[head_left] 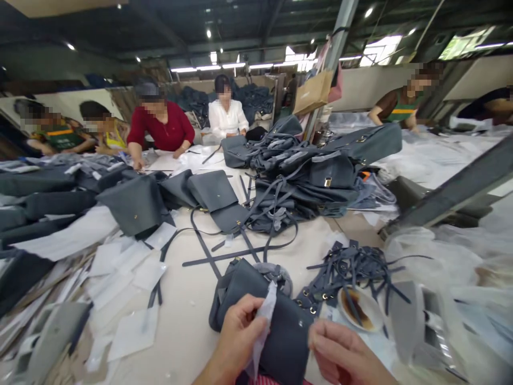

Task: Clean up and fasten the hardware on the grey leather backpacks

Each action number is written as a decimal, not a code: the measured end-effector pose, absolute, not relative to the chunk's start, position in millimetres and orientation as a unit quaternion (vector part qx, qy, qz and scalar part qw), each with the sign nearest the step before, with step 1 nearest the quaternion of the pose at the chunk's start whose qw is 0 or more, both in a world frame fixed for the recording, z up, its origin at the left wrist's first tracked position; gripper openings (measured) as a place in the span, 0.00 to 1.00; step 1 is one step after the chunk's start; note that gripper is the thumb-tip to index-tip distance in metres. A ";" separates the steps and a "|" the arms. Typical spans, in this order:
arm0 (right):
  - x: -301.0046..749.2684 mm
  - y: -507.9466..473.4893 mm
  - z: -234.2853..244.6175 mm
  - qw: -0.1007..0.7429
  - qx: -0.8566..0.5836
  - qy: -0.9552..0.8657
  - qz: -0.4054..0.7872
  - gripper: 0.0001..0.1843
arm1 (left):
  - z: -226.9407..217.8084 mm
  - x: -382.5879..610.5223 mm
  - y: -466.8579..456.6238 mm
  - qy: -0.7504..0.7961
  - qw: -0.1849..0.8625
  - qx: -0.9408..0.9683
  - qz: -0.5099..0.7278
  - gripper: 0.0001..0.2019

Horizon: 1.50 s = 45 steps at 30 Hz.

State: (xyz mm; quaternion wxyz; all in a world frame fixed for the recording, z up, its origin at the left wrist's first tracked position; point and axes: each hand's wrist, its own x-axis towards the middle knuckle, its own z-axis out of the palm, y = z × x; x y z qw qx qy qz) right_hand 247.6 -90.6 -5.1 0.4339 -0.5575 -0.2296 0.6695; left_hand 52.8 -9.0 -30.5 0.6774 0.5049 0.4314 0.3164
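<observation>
A dark blue-grey handbag [245,283] lies at the table's near edge, its flap toward me and a small metal stud showing near the flap's right side. Over the flap, my left hand [242,326] pinches a thin, whitish, translucent sheet [267,313] between thumb and fingers. My right hand [340,347] is at the flap's right edge with its fingers curled together; whatever they hold, if anything, is hidden. Just beyond my right hand, a white bowl [374,316] contains brown liquid, and a dark strap end hangs into it.
A heap of dark straps [348,267] with metal fittings lies behind the bowl. Farther back, dark bags [316,176] are piled high. White sheets [132,331] cover the left side, and clear plastic [452,256] lies right. Several people work across the table; a slanted metal post [452,187] stands right.
</observation>
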 end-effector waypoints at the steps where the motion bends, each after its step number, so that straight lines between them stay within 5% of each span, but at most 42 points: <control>1: 234.8 -77.5 5.4 0.421 -0.562 -0.270 0.659 0.21 | -30.0 51.8 -10.7 0.430 0.661 0.523 0.322 0.11; 17: 203.8 -16.6 4.5 0.237 -0.702 -0.480 0.470 0.20 | -26.6 39.3 -30.6 0.406 0.422 0.728 0.357 0.11; 27: 201.9 -17.5 -6.7 0.245 -0.695 -0.495 0.461 0.17 | -17.9 44.4 -26.9 0.526 0.480 0.627 0.317 0.03; 30: 201.7 -18.7 -8.6 0.255 -0.683 -0.487 0.481 0.18 | -20.9 40.7 -26.7 0.500 0.452 0.660 0.333 0.15; 34: 199.0 -18.3 -6.8 0.281 -0.667 -0.475 0.501 0.19 | -15.0 39.3 -23.7 0.465 0.421 0.705 0.331 0.15; 39: 193.1 -26.0 -1.2 0.282 -0.667 -0.388 0.570 0.18 | -14.0 42.1 -17.0 0.501 0.613 0.506 0.343 0.12; 45: 186.8 -41.9 -6.7 0.380 -0.593 -0.255 0.663 0.20 | -32.3 41.5 -17.2 0.481 0.781 0.264 0.298 0.28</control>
